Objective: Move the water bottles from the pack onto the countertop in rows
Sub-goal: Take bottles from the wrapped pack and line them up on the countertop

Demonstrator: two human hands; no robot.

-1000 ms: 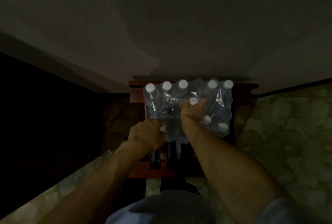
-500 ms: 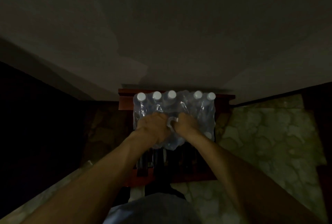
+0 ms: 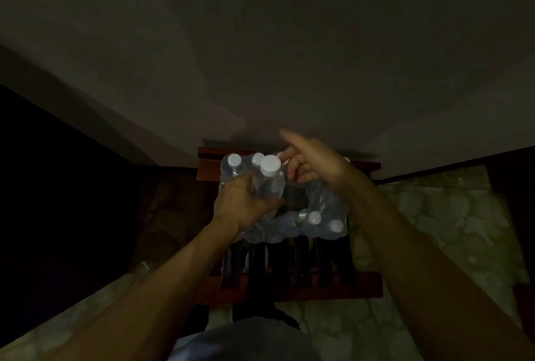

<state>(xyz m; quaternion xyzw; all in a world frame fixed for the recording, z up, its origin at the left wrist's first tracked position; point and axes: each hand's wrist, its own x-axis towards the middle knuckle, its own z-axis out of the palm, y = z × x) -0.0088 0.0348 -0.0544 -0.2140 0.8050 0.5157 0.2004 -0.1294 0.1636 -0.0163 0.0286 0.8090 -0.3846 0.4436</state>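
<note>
A shrink-wrapped pack of clear water bottles point(image 3: 327, 204) with white caps sits on a dark red wooden slatted stand point(image 3: 362, 288). The wrap is torn open in the middle, leaving a dark gap. My left hand point(image 3: 246, 207) grips one bottle point(image 3: 267, 184) by its body and holds it upright, raised above the pack's left half. My right hand point(image 3: 315, 163) hovers over the pack's far right side, index finger stretched out and the other fingers loosely bent. Whether it touches the wrap is not clear.
The room is dim. A plain wall point(image 3: 260, 56) rises right behind the stand. Green marbled flooring point(image 3: 434, 216) spreads to the right and near left. A dark area point(image 3: 58, 187) fills the left side.
Both hands were together at the middle of the wrap. Now my left hand has a bottle lifted out, and my right hand has risen toward the pack's far edge.
</note>
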